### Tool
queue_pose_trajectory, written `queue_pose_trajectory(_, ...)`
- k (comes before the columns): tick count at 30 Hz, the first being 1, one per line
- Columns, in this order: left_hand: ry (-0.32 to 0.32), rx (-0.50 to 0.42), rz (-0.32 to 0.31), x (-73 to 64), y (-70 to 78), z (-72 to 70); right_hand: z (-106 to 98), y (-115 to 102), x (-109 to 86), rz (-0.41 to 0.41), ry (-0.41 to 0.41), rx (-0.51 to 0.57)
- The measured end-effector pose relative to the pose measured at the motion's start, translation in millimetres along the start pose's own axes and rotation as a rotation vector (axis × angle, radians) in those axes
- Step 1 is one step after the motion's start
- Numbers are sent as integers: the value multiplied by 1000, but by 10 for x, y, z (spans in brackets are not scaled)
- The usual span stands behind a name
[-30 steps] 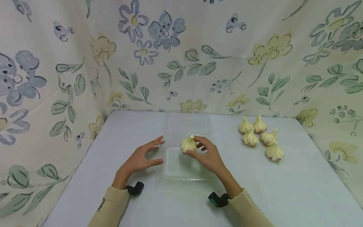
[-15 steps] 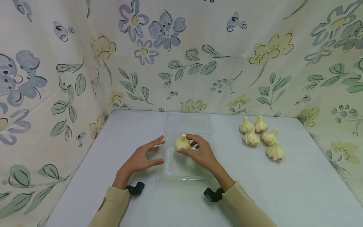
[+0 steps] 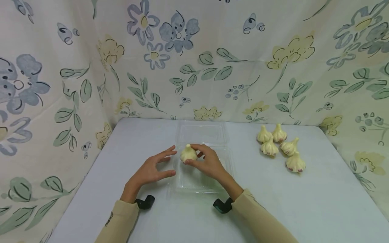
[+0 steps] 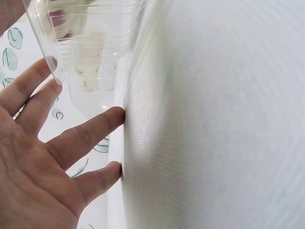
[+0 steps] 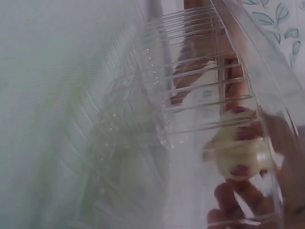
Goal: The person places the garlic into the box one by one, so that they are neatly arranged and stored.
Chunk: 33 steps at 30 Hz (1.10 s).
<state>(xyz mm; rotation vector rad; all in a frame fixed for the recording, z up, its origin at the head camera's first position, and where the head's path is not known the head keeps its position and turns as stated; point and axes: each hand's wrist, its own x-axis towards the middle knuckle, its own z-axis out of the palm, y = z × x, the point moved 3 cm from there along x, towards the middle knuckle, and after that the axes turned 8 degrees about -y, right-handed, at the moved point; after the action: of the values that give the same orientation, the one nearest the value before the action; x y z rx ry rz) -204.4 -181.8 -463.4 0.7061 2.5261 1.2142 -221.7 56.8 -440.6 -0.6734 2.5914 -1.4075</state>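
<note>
A pale garlic bulb [image 3: 188,154] with a short stem is pinched between the thumb and fingers of my right hand [image 3: 209,163], over the left part of a clear plastic clamshell container [image 3: 197,193]. Its purple-marked base shows through the clear wall in the right wrist view, where the garlic bulb [image 5: 240,152] looks blurred. My left hand [image 3: 152,168] stays at the container's left side with fingers spread and nothing in its grasp. In the left wrist view, two fingertips of the left hand [image 4: 47,148] are at the container's rim and others touch the white table [image 4: 228,119].
Several garlic bulbs [image 3: 268,146] stand in a loose group at the table's back right. The container's lid [image 3: 201,133] lies folded open toward the back. A floral curtain [image 3: 194,60] hangs along the back and sides of the table.
My right hand has carried the garlic bulb leftward across the container, nearer to the left hand. The left hand and the group of bulbs have stayed in place.
</note>
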Motion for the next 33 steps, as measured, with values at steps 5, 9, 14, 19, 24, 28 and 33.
queue_pose_trajectory(5, -1, -8, 5, -2, -1, -1, 32, -14, 36, 6, -12, -26)
queue_pose_trajectory(9, -4, -10, 8, -2, -6, 1, 60, -6, 40, 13, -17, -24)
queue_pose_trajectory(14, -2, -7, 11, -8, -12, 1, 103, 39, 33, 16, -23, -31)
queue_pose_trajectory(19, -2, -4, 17, -8, -7, -2, 140, 74, 43, 7, -40, -28)
queue_pose_trajectory(24, -1, -1, 19, -8, -8, -4, 173, 93, 50, 17, -61, -15)
queue_pose_trajectory(28, -1, -8, 12, -13, -4, 0, 182, 97, 45, 22, -72, -6)
queue_pose_trajectory(33, 0, 2, 10, -14, -6, 1, 197, 102, 45, 19, -85, 6)
